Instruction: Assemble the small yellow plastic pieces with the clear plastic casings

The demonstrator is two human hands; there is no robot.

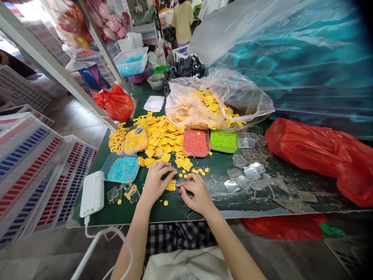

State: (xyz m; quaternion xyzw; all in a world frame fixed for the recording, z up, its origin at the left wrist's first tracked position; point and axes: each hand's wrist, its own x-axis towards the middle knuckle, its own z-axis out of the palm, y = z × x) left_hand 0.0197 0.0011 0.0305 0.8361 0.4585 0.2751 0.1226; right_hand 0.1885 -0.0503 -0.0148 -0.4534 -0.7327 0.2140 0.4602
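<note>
Flat yellow plastic piece point(171, 185) lies on the green table point(175, 212) just below the two hands, which are close together, their fingertips nearly meeting. The left hand point(157, 182) curves over the piece from its side, while the right hand point(196, 193) comes in low from the other side; whether either one pinches anything cannot be told. A piece this small and flat probably lifts best with a fingertip pinch at its edge, clear of its loose neighbours. Just beside the piece lie scattered yellow beads point(198, 171). To its left sit a tray of turquoise beads point(122, 169) and a white power bank point(92, 193). Beyond it spreads a heap of yellow plastic pieces point(163, 138), then a tray of pink beads point(196, 142) and a tray of green beads point(223, 141). Farther off lies a clear plastic bag point(186, 91) of more yellow pieces, and a person point(182, 21) stands well beyond it.
</note>
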